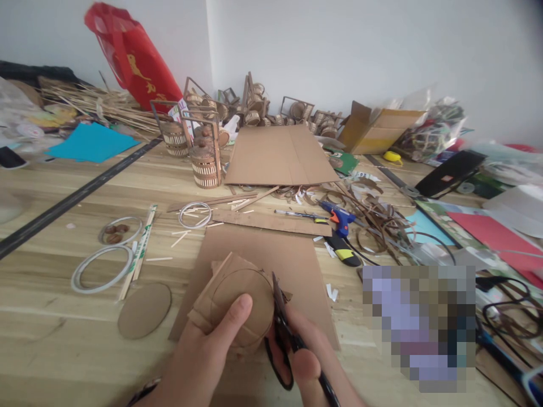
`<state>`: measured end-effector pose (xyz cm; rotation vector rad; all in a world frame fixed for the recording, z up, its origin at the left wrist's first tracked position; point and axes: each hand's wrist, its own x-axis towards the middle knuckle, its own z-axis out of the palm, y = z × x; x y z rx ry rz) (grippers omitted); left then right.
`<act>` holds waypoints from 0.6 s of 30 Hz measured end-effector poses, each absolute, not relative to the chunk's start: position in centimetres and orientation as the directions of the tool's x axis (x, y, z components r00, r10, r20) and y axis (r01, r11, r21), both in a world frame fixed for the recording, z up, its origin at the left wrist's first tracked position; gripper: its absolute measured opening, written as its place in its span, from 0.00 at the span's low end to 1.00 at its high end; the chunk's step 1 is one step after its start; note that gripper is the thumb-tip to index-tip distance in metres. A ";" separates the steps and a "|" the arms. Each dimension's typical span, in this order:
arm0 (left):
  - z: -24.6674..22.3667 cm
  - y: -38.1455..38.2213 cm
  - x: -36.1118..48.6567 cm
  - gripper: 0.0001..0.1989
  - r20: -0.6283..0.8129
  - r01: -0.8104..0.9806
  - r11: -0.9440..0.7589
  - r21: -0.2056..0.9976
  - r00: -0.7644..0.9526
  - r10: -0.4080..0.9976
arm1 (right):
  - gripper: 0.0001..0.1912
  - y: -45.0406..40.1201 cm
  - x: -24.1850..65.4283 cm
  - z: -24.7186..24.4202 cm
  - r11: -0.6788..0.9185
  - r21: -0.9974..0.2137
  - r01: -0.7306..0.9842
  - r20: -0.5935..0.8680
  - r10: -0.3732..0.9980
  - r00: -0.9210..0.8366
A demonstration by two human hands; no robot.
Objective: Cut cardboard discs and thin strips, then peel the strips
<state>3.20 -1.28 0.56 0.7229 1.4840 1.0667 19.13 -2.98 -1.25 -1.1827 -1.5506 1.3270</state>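
My left hand (216, 345) grips a cardboard piece (250, 291) at its lower left, thumb on top. A circle is drawn on that piece. My right hand (307, 356) is wrapped round black-handled scissors (279, 299), whose blades are at the right edge of the piece, beside the drawn line. Below both hands lies a larger cardboard sheet (314, 288). A cut cardboard disc (145, 311) rests on the table to the left of my left hand.
Tape rings (104, 269) and wooden sticks (139, 249) lie at left. A blue glue gun (339, 217) and a yellow-black cutter (344, 250) sit beyond the sheet. Small woven baskets (206, 164), a cardboard panel (280, 155) and a red bag (131, 59) stand farther back.
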 end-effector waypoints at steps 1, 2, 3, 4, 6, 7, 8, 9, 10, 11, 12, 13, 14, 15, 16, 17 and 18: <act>0.5 -1.3 3.2 0.22 -0.420 -0.117 0.405 0.907 -0.198 0.885 | 0.41 -3.0 19.1 -1.3 0.021 -0.987 0.160 -0.024 0.961 -0.275; 0.4 -1.3 3.2 0.22 -0.418 -0.116 0.402 0.908 -0.200 0.886 | 0.42 -3.0 19.1 -1.3 0.011 -0.988 0.152 -0.031 0.962 -0.272; 0.3 -1.3 3.2 0.22 -0.414 -0.111 0.400 0.910 -0.205 0.887 | 0.42 -3.1 19.1 -1.3 0.003 -0.990 0.144 -0.037 0.962 -0.272; 0.2 -1.4 3.2 0.22 -0.411 -0.103 0.398 0.912 -0.210 0.887 | 0.42 -3.1 19.1 -1.2 -0.004 -0.990 0.138 -0.042 0.961 -0.273; 0.1 -1.4 3.2 0.22 -0.408 -0.080 0.400 0.913 -0.221 0.886 | 0.41 -3.2 19.0 -1.2 -0.013 -0.991 0.130 -0.049 0.960 -0.276; 0.1 -1.4 3.1 0.22 -0.409 -0.073 0.403 0.912 -0.222 0.885 | 0.41 -3.2 19.0 -1.1 -0.013 -0.992 0.125 -0.048 0.960 -0.275; 0.1 -1.4 3.1 0.21 -0.413 -0.070 0.408 0.910 -0.222 0.883 | 0.40 -3.2 19.0 -1.1 -0.013 -0.993 0.121 -0.045 0.961 -0.271; 0.2 -1.4 3.1 0.21 -0.419 -0.073 0.414 0.907 -0.220 0.881 | 0.40 -3.2 18.9 -1.1 -0.012 -0.993 0.118 -0.043 0.964 -0.264; 0.2 -1.4 3.1 0.21 -0.421 -0.075 0.415 0.907 -0.218 0.881 | 0.39 -3.2 18.9 -1.1 -0.011 -0.993 0.115 -0.040 0.966 -0.256; 0.3 -1.4 3.1 0.21 -0.418 -0.077 0.411 0.908 -0.217 0.882 | 0.39 -3.3 18.9 -1.1 -0.011 -0.993 0.115 -0.040 0.967 -0.250; 0.4 -1.4 3.1 0.22 -0.415 -0.078 0.408 0.910 -0.217 0.884 | 0.39 -3.3 18.9 -1.1 -0.012 -0.993 0.118 -0.041 0.968 -0.248; 0.4 -1.4 3.1 0.22 -0.414 -0.079 0.406 0.910 -0.215 0.885 | 0.38 -3.3 18.9 -1.1 -0.014 -0.992 0.124 -0.045 0.967 -0.249; 0.4 -1.4 3.1 0.22 -0.412 -0.079 0.405 0.911 -0.212 0.886 | 0.38 -3.4 18.9 -1.1 -0.017 -0.991 0.132 -0.050 0.966 -0.253; 0.4 -1.4 3.1 0.22 -0.411 -0.079 0.404 0.911 -0.210 0.887 | 0.38 -3.4 18.9 -1.2 -0.020 -0.990 0.140 -0.056 0.965 -0.257; 0.4 -1.4 3.0 0.22 -0.418 -0.083 0.410 0.908 -0.209 0.884 | 0.37 -3.5 18.9 -1.2 -0.025 -0.989 0.147 -0.063 0.963 -0.260; 0.3 -1.4 3.0 0.22 -0.426 -0.092 0.416 0.905 -0.205 0.881 | 0.38 -3.5 18.9 -1.3 -0.033 -0.988 0.152 -0.072 0.963 -0.261; 0.2 -1.4 3.0 0.22 -0.429 -0.102 0.416 0.903 -0.202 0.881 | 0.38 -3.6 19.0 -1.3 -0.041 -0.987 0.157 -0.081 0.963 -0.258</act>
